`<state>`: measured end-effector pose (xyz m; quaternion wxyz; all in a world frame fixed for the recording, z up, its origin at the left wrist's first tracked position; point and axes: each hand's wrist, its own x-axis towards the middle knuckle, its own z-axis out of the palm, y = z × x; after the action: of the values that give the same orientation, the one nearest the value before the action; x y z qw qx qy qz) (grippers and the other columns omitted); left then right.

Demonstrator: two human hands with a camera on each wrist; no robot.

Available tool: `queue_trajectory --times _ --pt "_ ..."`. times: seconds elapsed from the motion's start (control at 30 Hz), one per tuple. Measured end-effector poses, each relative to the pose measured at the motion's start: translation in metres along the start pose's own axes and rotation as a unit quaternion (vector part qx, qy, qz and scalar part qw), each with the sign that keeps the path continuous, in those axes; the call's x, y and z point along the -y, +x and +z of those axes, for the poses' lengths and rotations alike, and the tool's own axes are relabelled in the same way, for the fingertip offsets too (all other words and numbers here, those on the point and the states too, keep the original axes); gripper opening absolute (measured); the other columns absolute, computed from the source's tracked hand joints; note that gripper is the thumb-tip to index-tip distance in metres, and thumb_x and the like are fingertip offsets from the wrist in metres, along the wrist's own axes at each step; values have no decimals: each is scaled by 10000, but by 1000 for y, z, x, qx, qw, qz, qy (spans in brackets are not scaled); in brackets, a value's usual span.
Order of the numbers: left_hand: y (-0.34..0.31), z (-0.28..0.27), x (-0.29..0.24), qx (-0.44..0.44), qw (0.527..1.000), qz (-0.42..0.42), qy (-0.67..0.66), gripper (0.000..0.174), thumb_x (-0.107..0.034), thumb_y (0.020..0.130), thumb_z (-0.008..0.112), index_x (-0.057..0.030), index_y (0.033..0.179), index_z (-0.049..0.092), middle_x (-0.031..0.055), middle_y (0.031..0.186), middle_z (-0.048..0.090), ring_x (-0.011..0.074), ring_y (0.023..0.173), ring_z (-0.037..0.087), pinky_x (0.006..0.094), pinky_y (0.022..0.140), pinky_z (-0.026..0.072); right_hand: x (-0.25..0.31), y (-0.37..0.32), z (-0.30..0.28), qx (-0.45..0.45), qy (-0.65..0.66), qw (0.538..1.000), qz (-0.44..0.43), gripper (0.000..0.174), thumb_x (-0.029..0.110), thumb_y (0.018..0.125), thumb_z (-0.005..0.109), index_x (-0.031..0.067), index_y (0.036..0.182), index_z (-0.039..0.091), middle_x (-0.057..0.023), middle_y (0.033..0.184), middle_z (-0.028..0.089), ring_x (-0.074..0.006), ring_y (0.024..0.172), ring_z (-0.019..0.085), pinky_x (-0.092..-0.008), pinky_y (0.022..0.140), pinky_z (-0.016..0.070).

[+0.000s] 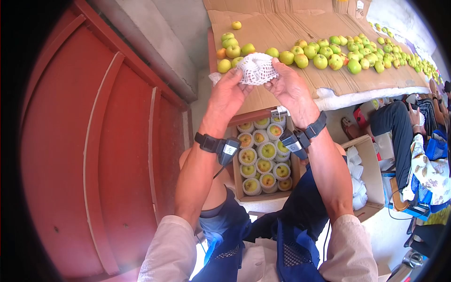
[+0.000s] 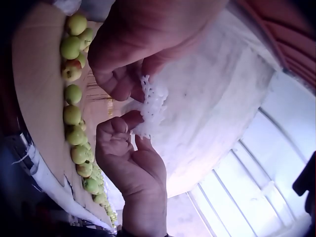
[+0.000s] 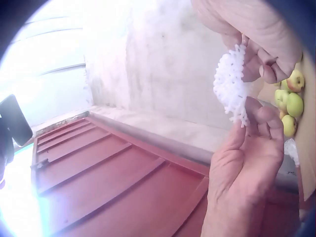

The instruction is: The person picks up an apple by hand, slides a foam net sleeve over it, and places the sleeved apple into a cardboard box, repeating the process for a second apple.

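Note:
A white foam fruit net [image 1: 257, 69] is held up between both hands, in front of the cardboard-covered table. My left hand [image 1: 229, 94] pinches its left edge between thumb and fingers. On the opposite edge, my right hand [image 1: 292, 90] pinches it the same way. In the left wrist view the net [image 2: 154, 103] looks bunched and mesh-like, spanning the gap between the two hands. The right wrist view shows the net [image 3: 230, 81] with thumbs and fingertips at its ends. Behind the hands lie loose green apples [image 1: 320, 61].
Below the hands, a cardboard box [image 1: 295, 171] holds rows of apples in foam nets. Another box [image 1: 376, 188] at right contains white foam nets. A red metal door [image 1: 70, 155] stands at left. Other people [image 1: 418, 131] sit along the table at far right.

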<state>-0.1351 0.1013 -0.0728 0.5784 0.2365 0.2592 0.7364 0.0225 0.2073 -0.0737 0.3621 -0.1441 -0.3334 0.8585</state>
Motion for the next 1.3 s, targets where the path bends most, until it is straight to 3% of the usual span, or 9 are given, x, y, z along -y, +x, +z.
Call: queue_trajectory --times 0.2,0.53,0.6,0.83,0.93,1.0,1.1,1.2,1.3 --pt "-4 11 1 -5 1000 22 5 273 -128 1012 604 -75 1279 588 32 1268 638 159 1153 605 342 935 511 1 -5 2 12 -21 1000 16 287 290 1068 530 88 1252 615 -24 1197 697 -124 1045 660 -297 845 515" --pt "-4 4 1 -34 996 0 86 309 -200 1033 593 -98 1324 576 7 1302 624 144 1189 584 333 1000 466 -3 -5 5 30 -11 999 36 291 286 1065 537 82 1257 616 -27 1178 702 -128 1034 670 -299 875 529" --pt "-4 5 2 -28 996 -1 87 319 -210 1033 594 -100 1332 572 5 1308 620 141 1198 578 331 1008 461 -7 -5 4 -12 -62 998 6 251 299 1030 594 89 1160 645 -24 1078 707 -113 935 659 -285 777 502" --pt "-4 2 2 -23 994 16 106 298 -210 1032 598 -103 1310 589 3 1260 648 133 1135 602 319 938 479 -8 -8 11 -81 -218 972 -30 288 318 991 644 70 1136 644 -7 1015 685 -100 859 600 -277 729 460" --pt "-4 3 -1 -55 991 32 121 223 -208 1033 598 -98 1226 612 2 1167 669 126 1043 611 302 863 474 -9 -10 16 -102 -260 958 -60 352 320 990 641 17 1167 632 -49 1021 678 -138 888 606 -309 766 486" --pt "-4 3 -2 -94 983 54 148 158 -206 1028 605 -94 1139 617 -2 1081 667 118 968 599 289 817 458 -10 -11 18 -107 -302 933 -165 429 333 981 652 -40 1190 609 -121 1071 680 -184 966 630 -346 833 510" --pt "-4 0 -2 -107 973 79 191 131 -200 1024 611 -91 1096 610 -6 1037 655 118 935 591 295 815 459 -4 -13 23 -104 -378 902 -178 444 308 975 664 -22 1263 598 -101 1182 682 -193 1090 627 -329 891 473" --pt "-3 -1 -2 -117 966 87 214 135 -186 1018 616 -89 1112 616 -5 1051 661 103 943 591 295 813 456 -6 -13 24 -57 -413 890 -186 425 218 929 706 -67 1223 591 -185 1138 688 -231 1083 653 -358 928 512" --pt "-4 1 0 -100 953 111 264 155 -174 1008 625 -82 1132 622 -3 1071 663 84 940 583 280 814 452 -9 -8 15 -38 -378 909 -170 409 147 901 702 -69 1230 590 -179 1100 697 -231 1037 667 -347 913 520"
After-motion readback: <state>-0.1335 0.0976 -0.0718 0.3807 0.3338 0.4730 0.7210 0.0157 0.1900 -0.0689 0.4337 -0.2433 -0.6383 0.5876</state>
